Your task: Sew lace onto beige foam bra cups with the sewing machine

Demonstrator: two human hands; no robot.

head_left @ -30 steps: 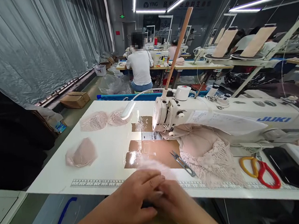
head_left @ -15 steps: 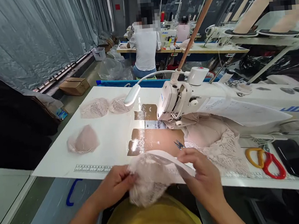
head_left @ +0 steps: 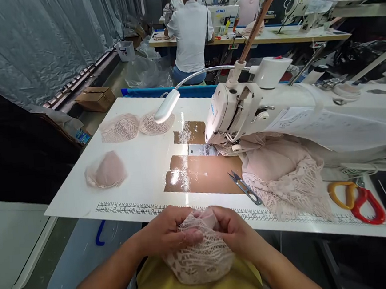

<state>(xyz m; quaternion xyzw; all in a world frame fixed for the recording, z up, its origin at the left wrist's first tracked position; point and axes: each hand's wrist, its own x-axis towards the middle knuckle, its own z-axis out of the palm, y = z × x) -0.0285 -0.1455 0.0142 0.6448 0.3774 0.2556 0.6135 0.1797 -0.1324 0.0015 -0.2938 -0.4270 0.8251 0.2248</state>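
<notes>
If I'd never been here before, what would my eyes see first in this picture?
Probably the big white sewing machine on the right side of the white table. Next might be the scissors, with one yellow and one red handle, near the table's front edge at the right. Down in front, the left hand and the right hand hold a pale pink lacy piece between them.

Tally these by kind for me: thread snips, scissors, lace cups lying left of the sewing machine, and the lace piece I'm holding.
Thread snips: 1
Scissors: 1
Lace cups lying at the left: 3
Lace piece in left hand and right hand: 1
Total: 6
</notes>
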